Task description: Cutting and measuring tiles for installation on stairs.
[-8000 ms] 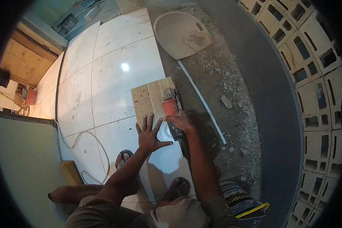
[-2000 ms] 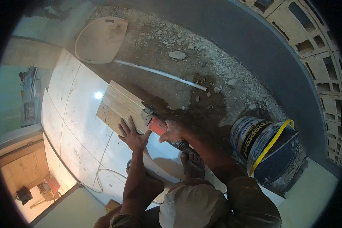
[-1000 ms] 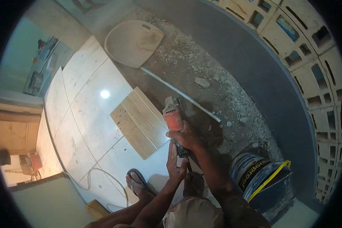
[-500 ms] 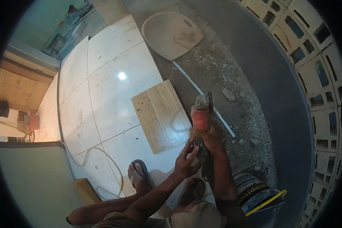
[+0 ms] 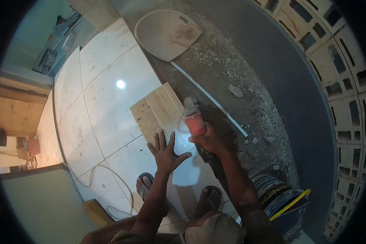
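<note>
My right hand (image 5: 209, 140) grips a red and black angle grinder (image 5: 194, 123), its head pointing away from me and slightly blurred. The grinder's head is beside the right edge of a wood-look tile (image 5: 160, 114); whether its disc touches the tile I cannot tell. On the near end of that tile, or just above it, my left hand (image 5: 166, 156) spreads its fingers flat, holding nothing. The tile lies on white floor tiles (image 5: 105, 69), its right side at the border with the rough ground.
A dusty shallow basin (image 5: 162, 36) sits on the rubble strip, with a thin white pipe (image 5: 209, 95) running from it. A dark bucket (image 5: 278, 195) with a yellow handle stands near right. A pale cable (image 5: 94, 171) curls across the floor. Pierced blocks (image 5: 337, 61) line the right.
My left hand has left the grinder and come down, fingers spread, at the tile. My right hand has brought the grinder left and tilted it toward the tile's edge.
</note>
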A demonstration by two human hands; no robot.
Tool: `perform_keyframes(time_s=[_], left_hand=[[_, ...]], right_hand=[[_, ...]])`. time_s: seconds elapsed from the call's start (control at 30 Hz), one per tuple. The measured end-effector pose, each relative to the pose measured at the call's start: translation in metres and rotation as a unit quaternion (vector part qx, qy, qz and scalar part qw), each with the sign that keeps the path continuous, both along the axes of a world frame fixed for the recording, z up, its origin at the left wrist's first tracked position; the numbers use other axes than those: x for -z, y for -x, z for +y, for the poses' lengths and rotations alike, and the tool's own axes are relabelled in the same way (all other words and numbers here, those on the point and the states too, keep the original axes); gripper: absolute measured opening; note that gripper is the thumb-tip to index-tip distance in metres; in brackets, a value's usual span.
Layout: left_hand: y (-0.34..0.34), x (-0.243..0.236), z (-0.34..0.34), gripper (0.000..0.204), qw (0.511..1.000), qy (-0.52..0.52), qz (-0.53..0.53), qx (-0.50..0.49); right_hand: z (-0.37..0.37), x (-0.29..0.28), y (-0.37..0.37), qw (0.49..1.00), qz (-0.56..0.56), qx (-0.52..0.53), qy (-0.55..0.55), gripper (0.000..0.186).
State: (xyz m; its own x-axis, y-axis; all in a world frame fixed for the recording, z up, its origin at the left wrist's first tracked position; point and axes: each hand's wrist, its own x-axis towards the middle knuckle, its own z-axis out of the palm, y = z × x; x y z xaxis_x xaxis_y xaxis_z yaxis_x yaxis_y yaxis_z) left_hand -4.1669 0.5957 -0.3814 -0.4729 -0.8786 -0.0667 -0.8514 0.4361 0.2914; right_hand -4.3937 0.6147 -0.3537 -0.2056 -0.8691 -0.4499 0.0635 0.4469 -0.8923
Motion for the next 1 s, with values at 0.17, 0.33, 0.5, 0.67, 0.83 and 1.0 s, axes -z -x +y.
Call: perform_keyframes(time_s=[0.17, 0.33, 0.5, 0.67, 0.83, 1.0], left_hand=[[-0.016, 0.026, -0.004, 0.11, 0.999, 0.025, -0.02, 0.004], [-0.018, 0.034, -0.003, 0.111, 0.998, 0.045, -0.036, 0.007], [-0.01, 0.029, -0.003, 0.111, 0.998, 0.046, -0.045, 0.01], [-0.015, 0.031, -0.006, 0.115, 0.999, 0.032, -0.027, 0.001], [-0.018, 0.029, -0.006, 0.119, 0.999, 0.039, -0.02, -0.002], [-0.02, 0.029, -0.006, 0.118, 0.999, 0.03, -0.03, -0.002]], right_hand=[[-0.061, 0.038, -0.032, 0.99, 0.122, -0.065, 0.003, 0.074], [-0.115, 0.041, -0.035, 0.992, 0.098, -0.075, -0.018, 0.072], [-0.142, 0.054, -0.035, 0.988, 0.113, -0.099, 0.025, 0.072], [-0.156, 0.059, -0.04, 0.986, 0.125, -0.107, -0.014, 0.075], [-0.148, 0.053, -0.043, 0.983, 0.156, -0.099, -0.016, 0.075], [-0.131, 0.028, -0.036, 0.968, 0.211, -0.131, -0.024, 0.067]])
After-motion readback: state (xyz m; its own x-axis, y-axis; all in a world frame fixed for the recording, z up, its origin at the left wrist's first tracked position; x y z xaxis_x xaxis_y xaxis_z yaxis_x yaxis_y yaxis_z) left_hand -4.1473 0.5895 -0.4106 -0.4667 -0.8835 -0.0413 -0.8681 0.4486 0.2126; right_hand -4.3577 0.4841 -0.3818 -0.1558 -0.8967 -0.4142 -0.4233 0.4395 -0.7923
